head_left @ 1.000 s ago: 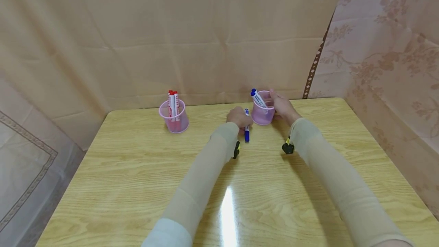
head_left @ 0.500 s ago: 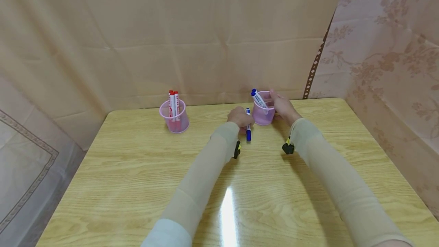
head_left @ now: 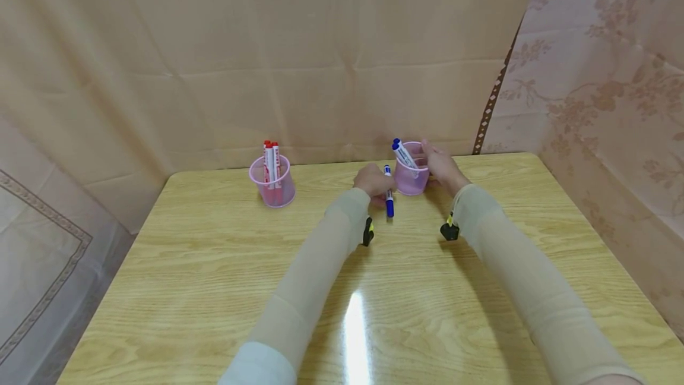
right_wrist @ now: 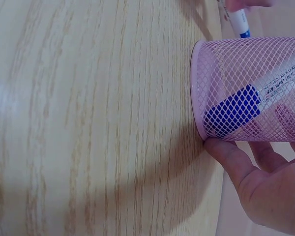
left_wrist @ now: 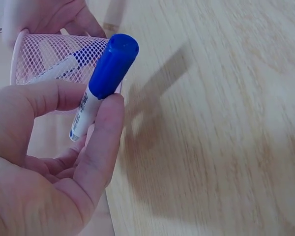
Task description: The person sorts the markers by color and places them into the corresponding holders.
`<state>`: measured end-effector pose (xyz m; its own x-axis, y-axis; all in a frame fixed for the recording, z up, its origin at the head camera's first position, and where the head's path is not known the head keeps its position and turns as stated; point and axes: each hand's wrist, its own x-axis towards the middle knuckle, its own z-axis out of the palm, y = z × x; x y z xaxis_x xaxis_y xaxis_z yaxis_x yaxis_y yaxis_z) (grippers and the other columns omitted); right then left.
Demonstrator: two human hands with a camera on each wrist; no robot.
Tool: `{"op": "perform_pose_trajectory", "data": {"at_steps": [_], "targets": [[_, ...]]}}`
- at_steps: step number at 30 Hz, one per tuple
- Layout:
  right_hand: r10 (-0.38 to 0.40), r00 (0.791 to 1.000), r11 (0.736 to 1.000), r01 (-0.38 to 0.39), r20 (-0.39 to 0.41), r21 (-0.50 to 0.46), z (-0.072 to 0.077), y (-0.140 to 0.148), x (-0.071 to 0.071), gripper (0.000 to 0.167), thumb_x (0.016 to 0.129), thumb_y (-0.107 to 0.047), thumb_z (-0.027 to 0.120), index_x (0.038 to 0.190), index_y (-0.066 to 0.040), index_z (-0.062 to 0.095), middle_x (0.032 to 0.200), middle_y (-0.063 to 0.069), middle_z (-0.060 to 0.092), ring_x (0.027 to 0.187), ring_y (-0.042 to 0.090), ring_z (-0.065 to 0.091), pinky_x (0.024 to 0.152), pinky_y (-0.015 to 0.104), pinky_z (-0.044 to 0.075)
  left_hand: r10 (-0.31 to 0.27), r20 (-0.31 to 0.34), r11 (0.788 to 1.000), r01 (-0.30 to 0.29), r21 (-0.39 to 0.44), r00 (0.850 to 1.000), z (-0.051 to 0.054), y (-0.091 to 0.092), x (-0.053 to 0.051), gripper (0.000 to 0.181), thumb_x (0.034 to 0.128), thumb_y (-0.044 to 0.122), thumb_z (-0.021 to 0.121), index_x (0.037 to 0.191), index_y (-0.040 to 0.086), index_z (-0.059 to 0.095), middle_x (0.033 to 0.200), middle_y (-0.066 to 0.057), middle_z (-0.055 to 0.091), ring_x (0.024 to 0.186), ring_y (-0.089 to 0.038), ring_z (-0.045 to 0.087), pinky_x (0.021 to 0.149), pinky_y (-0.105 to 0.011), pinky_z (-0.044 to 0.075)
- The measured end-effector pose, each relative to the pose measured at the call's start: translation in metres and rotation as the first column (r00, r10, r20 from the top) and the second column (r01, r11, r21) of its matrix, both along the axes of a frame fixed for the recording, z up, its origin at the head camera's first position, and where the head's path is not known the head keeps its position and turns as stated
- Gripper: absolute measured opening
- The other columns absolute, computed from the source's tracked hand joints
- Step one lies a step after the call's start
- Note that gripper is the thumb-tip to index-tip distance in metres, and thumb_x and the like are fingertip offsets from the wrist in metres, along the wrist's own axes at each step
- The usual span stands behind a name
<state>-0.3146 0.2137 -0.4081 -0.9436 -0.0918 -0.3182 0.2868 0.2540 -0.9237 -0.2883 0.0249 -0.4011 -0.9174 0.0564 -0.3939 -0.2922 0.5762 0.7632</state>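
My left hand (head_left: 374, 182) pinches a blue-capped whiteboard marker (left_wrist: 105, 73) between thumb and fingers, just left of the right-hand pink mesh pen cup (head_left: 410, 182). The marker is tilted, apart from the table, its big blue cap toward me in the head view. Around the right side of that cup my right hand (head_left: 442, 169) holds it, one digit near the base in the right wrist view and other fingers partly hidden behind the mesh. Inside the cup lean blue-and-white markers (head_left: 404, 154), their blue ends above the rim.
Farther left on the wooden table (head_left: 214, 266) stands another pink mesh cup (head_left: 278, 193) with several red-capped markers (head_left: 272, 162) upright in it. A beige curtain (head_left: 320, 64) hangs right behind the table's back edge, and a floral cloth (head_left: 614, 106) on the right.
The marker in my left hand has shifted slightly right and up in the head view, nearer the cup. My right hand and its cup have stayed almost in place.
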Motion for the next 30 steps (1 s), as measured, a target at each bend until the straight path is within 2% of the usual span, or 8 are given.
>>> {"op": "perform_pose_trajectory", "data": {"at_steps": [6, 13, 19, 30], "targets": [[0.008, 1.000, 1.000, -0.008, 0.001, 0.009, 0.0023, 0.0000, 0.0019, 0.071, 0.107, -0.059, 0.020, 0.155, -0.011, 0.038, 0.157, 0.018, 0.038, 0.141, 0.038, 0.039, 0.111, 0.057, 0.036, -0.018, -0.015, 0.996, 0.020, 0.091, 1.000, 0.0066, -0.0004, 0.0046, 0.017, 0.0855, 0.008, 0.075, 0.074, 0.004, 0.064, 0.073, -0.009, 0.064, 0.061, -0.021, 0.063, 0.068, -0.039, 0.062], [0.009, 1.000, 1.000, -0.009, 0.003, -0.008, 0.0022, 0.0001, 0.0023, 0.072, 0.106, -0.059, 0.020, 0.155, -0.010, 0.038, 0.158, 0.018, 0.037, 0.141, 0.038, 0.038, 0.112, 0.057, 0.036, -0.045, -0.023, 0.988, 0.048, 0.145, 0.999, 0.0068, -0.0022, 0.0031, 0.010, 0.0859, 0.009, 0.074, 0.085, 0.003, 0.066, 0.080, -0.008, 0.064, 0.065, -0.021, 0.063, 0.066, -0.037, 0.061], [0.009, 1.000, 1.000, -0.009, -0.005, -0.020, 0.0015, -0.0006, 0.0023, 0.072, 0.106, -0.059, 0.020, 0.156, -0.010, 0.037, 0.158, 0.018, 0.038, 0.141, 0.037, 0.039, 0.111, 0.057, 0.037, -0.039, 0.000, 0.984, 0.039, 0.172, 0.999, 0.0054, -0.0039, -0.0018, 0.013, 0.0872, 0.012, 0.076, 0.090, 0.004, 0.067, 0.087, -0.009, 0.066, 0.069, -0.023, 0.067, 0.061, -0.034, 0.060], [0.004, 1.000, 1.000, -0.004, 0.000, -0.003, 0.0009, -0.0007, 0.0019, 0.072, 0.106, -0.060, 0.020, 0.155, -0.011, 0.039, 0.157, 0.018, 0.039, 0.140, 0.037, 0.040, 0.111, 0.057, 0.037, -0.029, -0.007, 0.970, 0.030, 0.243, 1.000, 0.0090, -0.0074, -0.0017, 0.021, 0.0896, 0.015, 0.073, 0.103, 0.003, 0.063, 0.095, -0.011, 0.064, 0.075, -0.027, 0.067, 0.069, -0.040, 0.061]]}}
